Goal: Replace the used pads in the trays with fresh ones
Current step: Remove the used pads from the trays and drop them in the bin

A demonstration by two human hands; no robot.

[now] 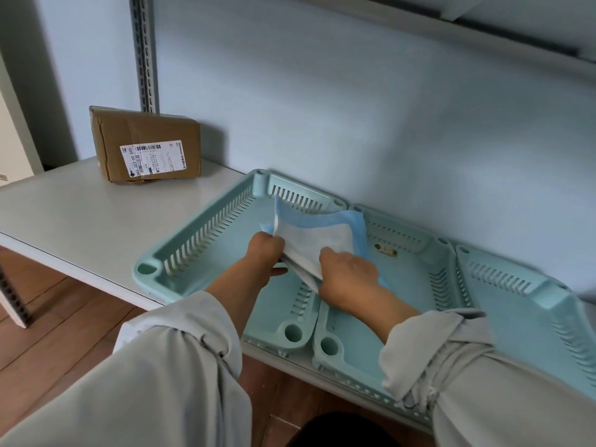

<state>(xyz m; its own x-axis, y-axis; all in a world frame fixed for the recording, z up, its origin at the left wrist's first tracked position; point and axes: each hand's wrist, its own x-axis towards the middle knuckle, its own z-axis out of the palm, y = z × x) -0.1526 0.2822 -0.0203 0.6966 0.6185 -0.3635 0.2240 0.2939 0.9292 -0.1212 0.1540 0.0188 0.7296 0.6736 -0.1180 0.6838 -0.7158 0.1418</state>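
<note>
Three mint-green slotted trays stand side by side on a white shelf: a left tray (193, 233), a middle tray (416, 279) and a right tray (529, 304). A folded pad (322, 233), white with a blue border, is held up over the seam between the left and middle trays. My left hand (264, 256) grips the pad's left edge. My right hand (348, 275) grips its lower right part. A small tan object (385, 250) lies on the middle tray's floor.
A taped cardboard box (145, 146) with a shipping label stands at the back left of the white shelf (71, 221). A perforated metal upright (146, 53) rises behind it. A pale blue wall backs the shelf; wooden floor lies below.
</note>
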